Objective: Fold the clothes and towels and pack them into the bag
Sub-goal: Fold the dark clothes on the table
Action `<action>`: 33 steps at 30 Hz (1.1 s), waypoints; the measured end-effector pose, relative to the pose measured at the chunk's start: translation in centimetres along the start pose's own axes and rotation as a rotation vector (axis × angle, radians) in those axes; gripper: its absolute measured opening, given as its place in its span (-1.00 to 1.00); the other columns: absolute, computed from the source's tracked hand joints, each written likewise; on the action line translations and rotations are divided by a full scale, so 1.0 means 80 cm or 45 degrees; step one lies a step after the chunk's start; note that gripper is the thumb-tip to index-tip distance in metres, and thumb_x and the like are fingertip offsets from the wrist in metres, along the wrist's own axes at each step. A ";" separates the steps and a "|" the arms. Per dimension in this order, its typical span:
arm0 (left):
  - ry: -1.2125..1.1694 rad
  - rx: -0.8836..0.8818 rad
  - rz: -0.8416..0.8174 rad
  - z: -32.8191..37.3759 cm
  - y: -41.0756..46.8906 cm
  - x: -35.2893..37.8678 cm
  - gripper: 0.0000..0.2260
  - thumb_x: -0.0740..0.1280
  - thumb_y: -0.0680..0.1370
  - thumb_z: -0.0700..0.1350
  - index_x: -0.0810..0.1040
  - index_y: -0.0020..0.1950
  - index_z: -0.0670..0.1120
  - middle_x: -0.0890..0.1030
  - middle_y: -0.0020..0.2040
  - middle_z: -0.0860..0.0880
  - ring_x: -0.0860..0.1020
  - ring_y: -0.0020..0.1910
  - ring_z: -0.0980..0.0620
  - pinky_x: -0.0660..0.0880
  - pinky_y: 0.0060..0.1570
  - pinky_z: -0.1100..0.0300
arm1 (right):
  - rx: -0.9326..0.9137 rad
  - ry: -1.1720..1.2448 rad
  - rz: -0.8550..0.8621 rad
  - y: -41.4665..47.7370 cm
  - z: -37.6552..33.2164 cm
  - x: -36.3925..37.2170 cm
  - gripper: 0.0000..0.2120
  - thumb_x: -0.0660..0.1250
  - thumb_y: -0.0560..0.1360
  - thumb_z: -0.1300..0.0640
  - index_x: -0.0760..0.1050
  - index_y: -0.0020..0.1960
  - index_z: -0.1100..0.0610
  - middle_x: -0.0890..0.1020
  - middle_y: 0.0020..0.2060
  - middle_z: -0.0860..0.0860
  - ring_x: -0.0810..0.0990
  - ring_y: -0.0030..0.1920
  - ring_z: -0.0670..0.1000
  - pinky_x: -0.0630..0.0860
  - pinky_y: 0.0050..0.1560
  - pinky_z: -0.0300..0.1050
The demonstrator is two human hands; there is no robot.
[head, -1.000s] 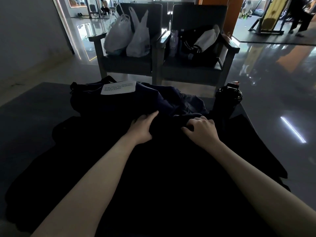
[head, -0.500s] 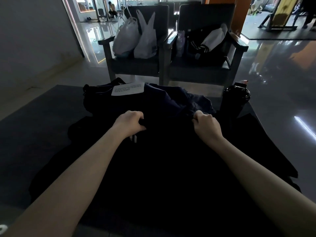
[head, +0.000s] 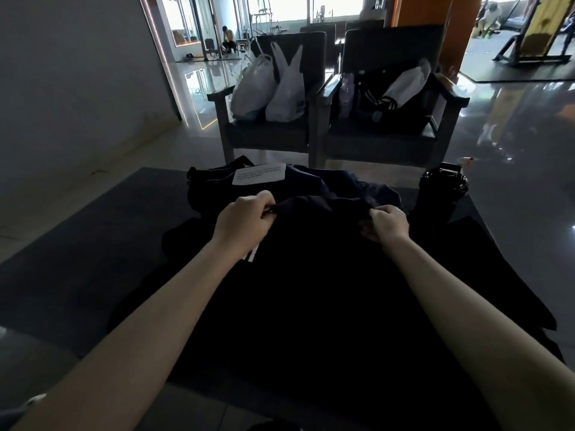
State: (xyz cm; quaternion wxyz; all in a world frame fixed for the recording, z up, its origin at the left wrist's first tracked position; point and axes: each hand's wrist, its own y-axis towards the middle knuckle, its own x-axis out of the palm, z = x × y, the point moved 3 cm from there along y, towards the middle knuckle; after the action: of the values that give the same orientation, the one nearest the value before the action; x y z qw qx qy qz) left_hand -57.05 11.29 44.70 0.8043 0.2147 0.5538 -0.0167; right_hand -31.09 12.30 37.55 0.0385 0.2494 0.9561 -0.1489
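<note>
pinching the far edge of the dark garment (head: 311, 275) at two places, the left hand (head: 241, 219) and the right hand (head: 387, 223) each have their fingers curled round a small bunch of cloth. each grip is closed on the fabric, thumb against forefingers, and holds nothing else. the held edge stands a little above the surface (head: 93, 244) and sags between the hands. the rest of the garment lies spread flat towards the person, with its near part hanging off the front. two pale strips (head: 252, 255) show just under the left hand (drawcords, perhaps; too dim to be sure).

beyond the hands, at the far end of the surface, is what looks like the dark bag (head: 211, 194), with a white card (head: 259, 175) lying on top. a dark tumbler (head: 441, 194) stands upright just beside the garment's right side.

the cloth looks soft and limp, light enough to lift with fingertips. it will likely droop and crease wherever it is unsupported, so taking it at the two corners of an edge and keeping it taut should fold it straightest. a sweep to the right could knock the tumbler.
</note>
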 end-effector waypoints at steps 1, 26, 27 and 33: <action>0.095 0.133 0.004 0.015 -0.014 0.002 -0.90 0.27 0.57 -0.05 0.50 0.05 -0.01 0.58 -0.10 0.03 0.55 -0.16 -0.01 0.37 -0.26 0.17 | 0.078 0.119 -0.106 -0.003 0.004 0.011 -0.68 0.25 0.56 0.03 0.45 0.21 0.20 0.61 -0.11 0.11 0.62 -0.16 0.08 0.58 -0.22 -0.05; 0.366 0.239 -0.580 0.044 -0.101 0.083 -0.72 0.17 0.61 -0.12 0.39 0.32 -0.08 0.42 0.20 -0.09 0.55 0.07 -0.13 0.49 0.00 0.04 | -0.712 -1.226 0.149 -0.047 0.018 0.040 -0.76 0.19 0.54 0.24 0.53 0.15 0.23 0.42 0.18 0.19 0.46 0.12 0.22 0.43 -0.16 -0.06; 0.312 0.141 -0.453 0.038 -0.094 0.073 -0.78 0.17 0.61 -0.14 0.42 0.25 -0.09 0.43 0.15 -0.09 0.56 0.03 -0.14 0.49 -0.01 0.05 | -0.576 -0.933 0.135 -0.038 0.013 0.035 -0.73 0.18 0.54 0.23 0.53 0.19 0.20 0.47 0.18 0.18 0.50 0.09 0.20 0.46 -0.10 -0.06; 0.292 0.114 -0.001 0.032 -0.069 0.043 -0.88 0.25 0.51 -0.21 0.52 0.02 -0.12 0.48 0.00 -0.07 0.49 -0.01 -0.08 0.31 -0.13 0.11 | 0.133 0.417 -0.068 0.003 -0.004 0.036 -0.77 0.08 0.61 0.26 0.40 0.18 0.07 0.52 -0.14 0.05 0.53 -0.19 0.04 0.55 -0.26 -0.01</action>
State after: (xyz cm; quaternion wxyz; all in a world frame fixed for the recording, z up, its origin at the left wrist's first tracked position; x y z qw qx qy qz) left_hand -54.89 6.10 40.57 0.7253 0.2507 0.6409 -0.0170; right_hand -33.51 13.93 37.40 -0.1348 0.2467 0.9468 -0.1566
